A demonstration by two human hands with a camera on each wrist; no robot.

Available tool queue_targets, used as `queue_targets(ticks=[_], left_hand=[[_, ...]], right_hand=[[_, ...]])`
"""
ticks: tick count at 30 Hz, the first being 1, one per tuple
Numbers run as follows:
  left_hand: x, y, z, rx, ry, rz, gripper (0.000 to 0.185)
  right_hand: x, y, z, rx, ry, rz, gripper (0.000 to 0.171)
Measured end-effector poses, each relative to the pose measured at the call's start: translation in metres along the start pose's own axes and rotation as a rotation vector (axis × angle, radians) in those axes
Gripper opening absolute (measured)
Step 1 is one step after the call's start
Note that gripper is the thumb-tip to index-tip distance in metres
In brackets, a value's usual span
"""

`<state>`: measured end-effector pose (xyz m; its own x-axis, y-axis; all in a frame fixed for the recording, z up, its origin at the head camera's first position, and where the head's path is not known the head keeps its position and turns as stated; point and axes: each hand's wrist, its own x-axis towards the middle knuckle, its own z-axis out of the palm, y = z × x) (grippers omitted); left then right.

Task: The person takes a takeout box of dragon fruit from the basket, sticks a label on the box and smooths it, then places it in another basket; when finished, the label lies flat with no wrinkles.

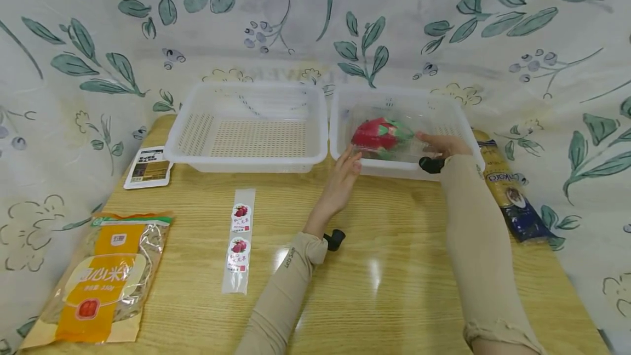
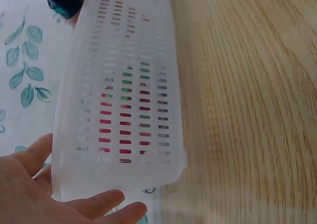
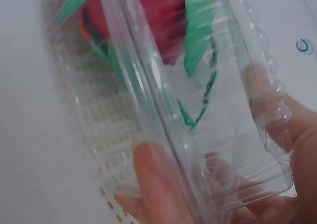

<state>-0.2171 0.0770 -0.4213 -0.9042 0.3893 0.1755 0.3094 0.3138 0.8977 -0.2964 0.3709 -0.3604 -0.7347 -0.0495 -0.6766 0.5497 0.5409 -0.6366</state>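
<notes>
A clear plastic clamshell box (image 1: pixel 416 119) with a red and green dragon fruit (image 1: pixel 377 135) inside sits in the right white basket (image 1: pixel 394 168). My right hand (image 1: pixel 443 144) grips the box's right end; in the right wrist view the thumb (image 3: pixel 158 179) lies along the box's near edge and other fingers show through the plastic. My left hand (image 1: pixel 340 184) is at the front left corner of that basket. In the left wrist view its fingers (image 2: pixel 101 203) lie loosely extended around the corner, holding nothing else. The fruit's red and green show through the basket's slots.
Left of it stands another white basket (image 1: pixel 246 162) with nothing in it. On the wooden table (image 1: pixel 389 278) lie a strip of dragon fruit stickers (image 1: pixel 239 242), an orange food bag (image 1: pixel 101 284), a white-edged packet (image 1: pixel 148 167) and a gold and blue packet (image 1: pixel 515 196). A floral cloth (image 1: pixel 296 15) hangs behind.
</notes>
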Motion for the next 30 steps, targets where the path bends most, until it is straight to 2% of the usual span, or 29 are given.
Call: queue_targets(ticks=[5, 12, 17, 21, 24, 28, 30], left_hand=[[0.0, 0.001, 0.0, -0.016, 0.004, -0.009, 0.107], [0.002, 0.001, 0.0, -0.035, -0.012, -0.031, 0.109], [0.004, 0.004, -0.003, -0.058, -0.035, -0.045, 0.116], [0.005, 0.01, -0.009, -0.061, -0.054, -0.066, 0.122], [0.004, 0.018, -0.016, -0.058, -0.054, -0.094, 0.102], [0.004, 0.031, -0.027, -0.11, -0.014, -0.148, 0.069], [0.004, 0.035, -0.031, -0.159, 0.009, -0.185, 0.067]], right_hand=[[-0.015, -0.005, 0.007, 0.109, 0.035, 0.018, 0.09], [-0.02, -0.003, 0.009, 0.16, 0.081, -0.032, 0.087], [-0.017, 0.004, 0.008, 0.233, 0.075, -0.068, 0.087], [-0.018, 0.008, 0.004, 0.373, 0.018, -0.105, 0.084], [-0.027, 0.004, -0.001, 0.485, -0.039, -0.126, 0.082], [-0.042, -0.009, -0.006, 0.586, -0.025, -0.155, 0.084], [-0.05, -0.016, -0.005, 0.579, 0.0, -0.179, 0.086]])
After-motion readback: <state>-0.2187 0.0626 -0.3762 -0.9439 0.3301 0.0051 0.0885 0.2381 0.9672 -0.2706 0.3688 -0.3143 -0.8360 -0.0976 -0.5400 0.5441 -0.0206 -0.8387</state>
